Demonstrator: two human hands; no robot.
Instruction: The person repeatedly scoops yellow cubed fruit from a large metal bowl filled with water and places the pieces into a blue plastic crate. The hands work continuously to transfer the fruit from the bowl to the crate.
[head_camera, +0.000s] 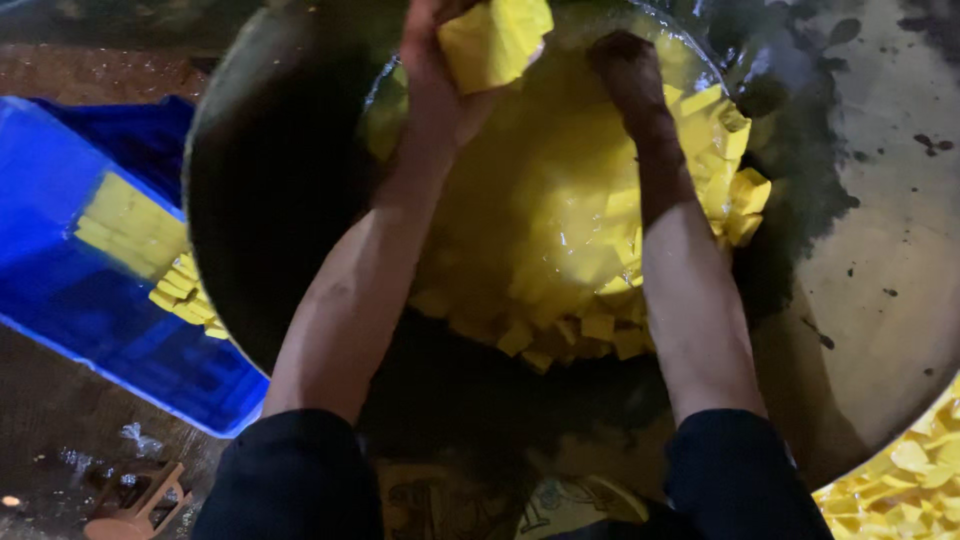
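My left hand (432, 62) is raised at the top of the view, shut on a thick yellow slab (495, 40). My right hand (622, 62) reaches down into yellow liquid (545, 200) in a big dark round pan (250, 230); its fingers are hidden in the liquid, so I cannot tell whether they hold anything. Several yellow blocks (725, 165) float around the pool's right and near edges. Both forearms stretch out from dark sleeves at the bottom.
A blue crate (90, 300) with stacked yellow blocks (140, 235) lies to the left. More yellow pieces (905, 475) fill a container at the bottom right. A small plastic stool (135, 505) stands on wet ground at the bottom left. A stained wet surface (890, 200) spreads to the right.
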